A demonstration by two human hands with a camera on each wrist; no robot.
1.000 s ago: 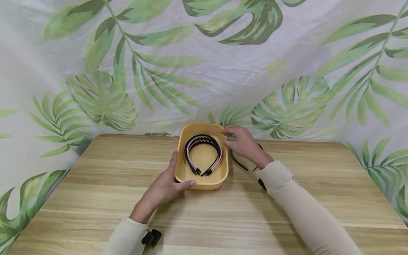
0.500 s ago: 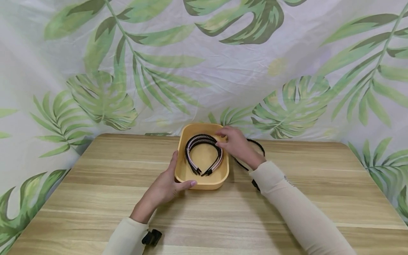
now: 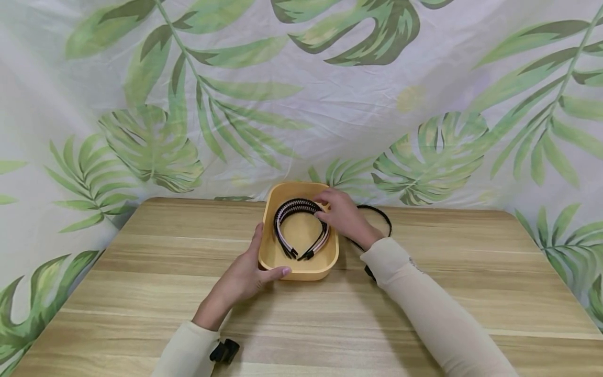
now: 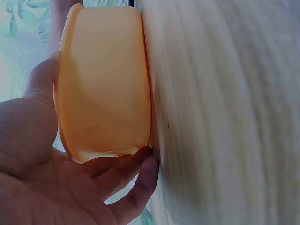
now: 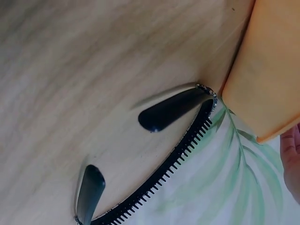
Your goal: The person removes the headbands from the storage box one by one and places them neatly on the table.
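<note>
A yellow box [image 3: 311, 275] stands on the table and holds several headbands [image 3: 282, 209], black and pale pink, nested together. My left hand [image 3: 240, 275] grips the box's left side, its thumb on the front rim. In the left wrist view, fingers [image 4: 126, 173] curl at the box's lower edge. My right hand [image 3: 346, 213] reaches over the right rim, thumb and forefinger parted beside the nested headbands; its other fingers are hidden. Right of the box lies a single black toothed headband [image 5: 173, 159], partly covered by my right arm in the head view.
The wooden table [image 3: 155, 251] runs up to a leaf-printed cloth [image 3: 358, 115] at the back. A black wrist device [image 3: 224, 351] sits on my left cuff.
My right hand has moved left, from the box's right rim to the nested headbands. More of the single headband now shows behind it. My left hand and the box have stayed put.
</note>
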